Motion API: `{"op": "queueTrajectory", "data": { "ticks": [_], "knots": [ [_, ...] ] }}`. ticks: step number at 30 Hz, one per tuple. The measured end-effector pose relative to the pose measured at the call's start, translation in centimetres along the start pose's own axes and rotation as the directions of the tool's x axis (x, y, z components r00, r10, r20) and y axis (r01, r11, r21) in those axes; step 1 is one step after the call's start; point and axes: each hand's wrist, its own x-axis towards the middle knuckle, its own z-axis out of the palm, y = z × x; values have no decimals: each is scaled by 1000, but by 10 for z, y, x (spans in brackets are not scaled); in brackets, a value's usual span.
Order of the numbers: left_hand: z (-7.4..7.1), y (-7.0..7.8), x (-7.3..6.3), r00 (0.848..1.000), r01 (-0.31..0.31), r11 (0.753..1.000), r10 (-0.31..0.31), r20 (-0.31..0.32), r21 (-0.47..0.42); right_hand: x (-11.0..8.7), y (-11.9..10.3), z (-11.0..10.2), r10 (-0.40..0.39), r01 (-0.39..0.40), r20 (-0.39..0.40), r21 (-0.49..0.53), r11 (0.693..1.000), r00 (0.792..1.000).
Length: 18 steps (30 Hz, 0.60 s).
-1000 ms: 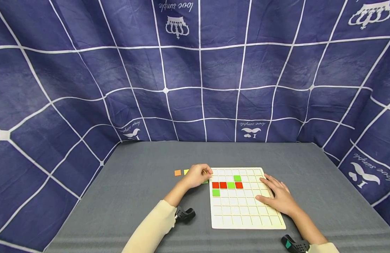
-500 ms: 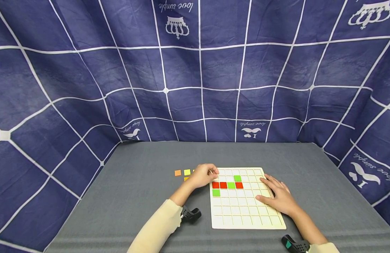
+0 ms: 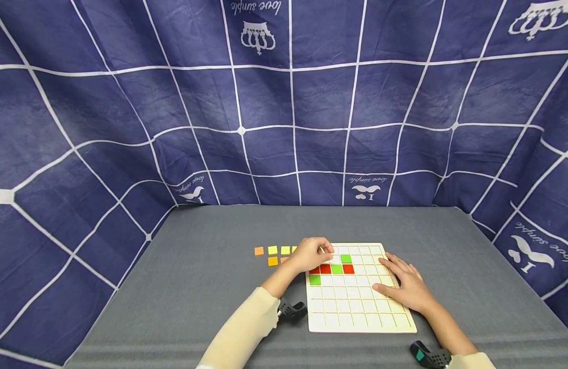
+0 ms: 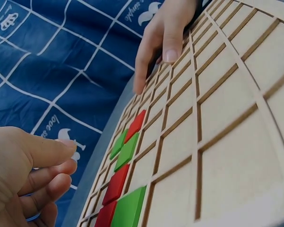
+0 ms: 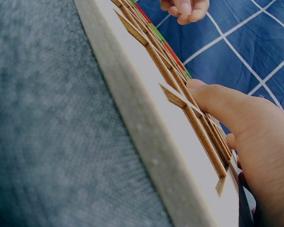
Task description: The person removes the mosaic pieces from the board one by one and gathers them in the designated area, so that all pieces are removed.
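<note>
A pale wooden grid board (image 3: 362,307) lies on the table. Set in its cells are three red tiles, one of them (image 3: 348,269) at the row's right end, and three green ones, such as the green tile (image 3: 345,259) above it. My left hand (image 3: 310,255) is over the board's upper left part, thumb and fingertips drawn together; in the left wrist view the fingers (image 4: 42,184) curl under the thumb, and I cannot tell whether they pinch a tile. My right hand (image 3: 405,287) rests on the board's right edge with fingers spread, its thumb (image 5: 217,101) lying across the grid.
Loose tiles lie left of the board: an orange one (image 3: 259,251), a yellow one (image 3: 272,250), an amber one (image 3: 272,261) and several more, partly behind my left hand. A blue checked cloth (image 3: 320,102) rises behind the grey table (image 3: 196,287).
My left hand has moved right, from the loose tiles to over the board's upper left cells, uncovering more loose tiles. The right hand has stayed on the board's edge.
</note>
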Motion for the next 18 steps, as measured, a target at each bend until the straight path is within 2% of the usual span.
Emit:
{"op": "queueTrajectory", "data": {
  "ticks": [10,18],
  "knots": [
    [18,7,12,1000,3,1000,-3,-6,8,0,0,-1,10,-10,1,-7,1000,1000],
    [33,6,19,1000,27,1000,-27,-5,13,1,-1,-1,14,-14,5,-14,1000,1000]
  ]
}}
